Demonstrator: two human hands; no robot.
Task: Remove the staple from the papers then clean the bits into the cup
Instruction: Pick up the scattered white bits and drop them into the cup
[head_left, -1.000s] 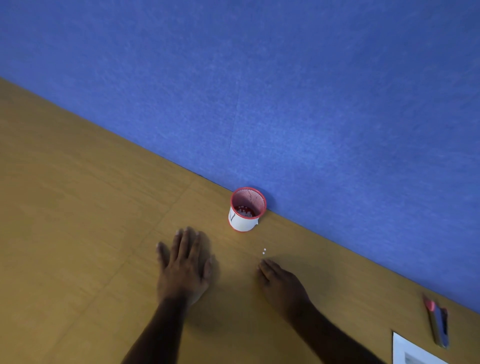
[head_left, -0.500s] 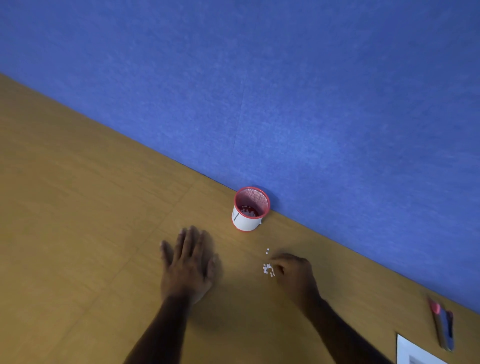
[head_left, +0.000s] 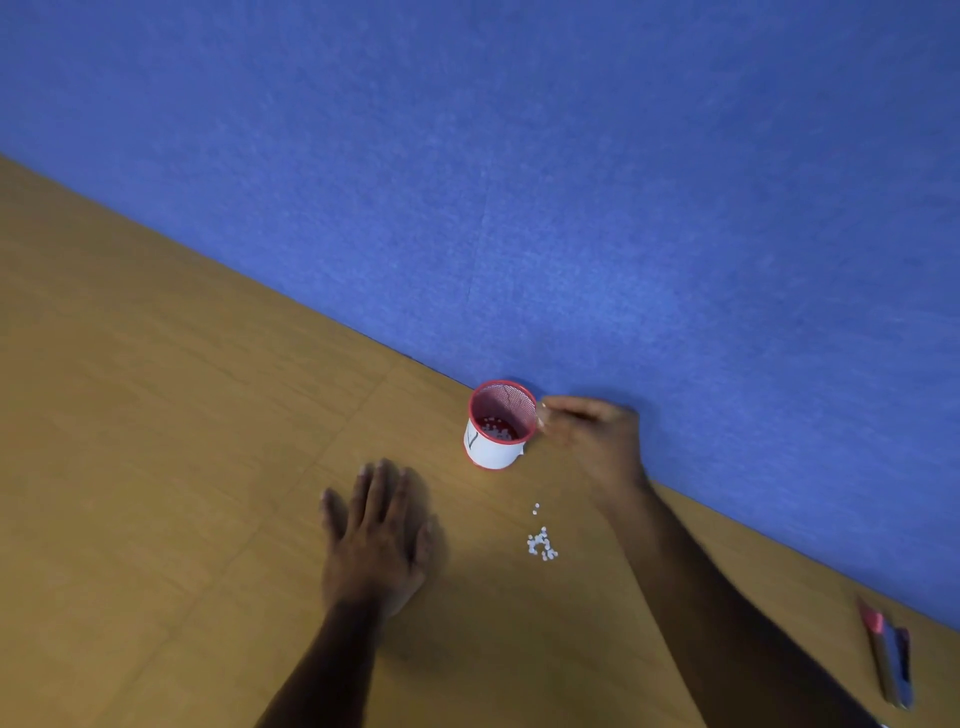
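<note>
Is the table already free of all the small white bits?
No, a small pile of white bits lies on the table between the flat left hand and the right forearm, below the cup.

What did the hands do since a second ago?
The right hand left the white bits on the desk and reached up to the rim of the cup, fingers pinched. The left hand stayed flat; the cup and the pile stayed put.

Red-rimmed white cup (head_left: 493, 451), white bits (head_left: 542, 544), tan table (head_left: 156, 467), blue wall (head_left: 571, 182)
</note>
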